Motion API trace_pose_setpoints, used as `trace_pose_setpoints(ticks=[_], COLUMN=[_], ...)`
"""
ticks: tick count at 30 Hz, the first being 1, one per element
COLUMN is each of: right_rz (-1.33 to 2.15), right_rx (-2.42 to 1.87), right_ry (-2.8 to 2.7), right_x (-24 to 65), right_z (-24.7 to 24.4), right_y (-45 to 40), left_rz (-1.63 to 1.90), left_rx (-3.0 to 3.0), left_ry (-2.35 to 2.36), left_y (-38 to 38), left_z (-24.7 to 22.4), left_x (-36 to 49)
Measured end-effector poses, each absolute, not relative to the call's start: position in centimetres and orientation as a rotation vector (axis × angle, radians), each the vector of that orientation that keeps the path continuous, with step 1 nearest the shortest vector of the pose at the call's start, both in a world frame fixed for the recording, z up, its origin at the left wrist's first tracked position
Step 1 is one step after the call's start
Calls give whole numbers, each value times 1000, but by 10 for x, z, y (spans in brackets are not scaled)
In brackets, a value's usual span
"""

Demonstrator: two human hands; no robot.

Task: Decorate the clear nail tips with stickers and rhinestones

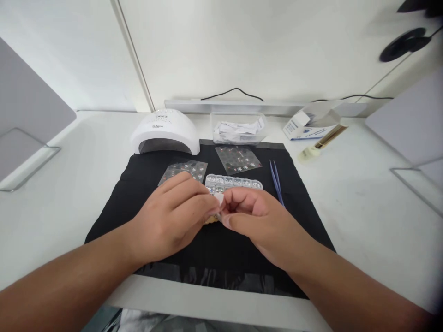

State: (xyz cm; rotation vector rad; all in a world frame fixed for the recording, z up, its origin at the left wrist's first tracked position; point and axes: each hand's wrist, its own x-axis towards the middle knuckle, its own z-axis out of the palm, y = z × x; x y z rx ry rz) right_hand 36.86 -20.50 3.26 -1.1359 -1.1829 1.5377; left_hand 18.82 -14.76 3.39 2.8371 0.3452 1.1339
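Note:
My left hand point(180, 212) and my right hand point(251, 212) meet above the black mat. Between their fingertips is a small white piece point(219, 198), like a bit of pad or paper, pinched from both sides. Just under the fingers shows a yellow-gold object point(210, 219), mostly covered by the hands, so its kind is unclear. Right behind the hands lies a clear compartment case point(233, 180) with small shiny gems, its near part hidden. Blue tweezers point(276, 182) lie to the right of my right hand. Beyond my left hand is a clear sticker sheet point(187, 170).
A white nail lamp point(165, 131) stands at the back left. Behind the mat point(138, 198) are a clear bin point(238, 129) of white packets and an open box point(308, 124). A gold-capped bottle point(320, 145) lies to the right. Another sticker sheet point(238, 159) lies near the bin.

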Motion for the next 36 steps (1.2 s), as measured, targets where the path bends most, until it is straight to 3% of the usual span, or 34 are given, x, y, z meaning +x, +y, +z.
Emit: trace_pose_setpoints(ticks=[36], right_rz=[1785], right_rx=[-1011], right_ry=[-1028], right_x=[376], right_z=[33], right_y=[-201], left_rz=[1142], left_rx=[3073], left_ry=[103], left_y=[-144], left_z=[39], left_x=[187])
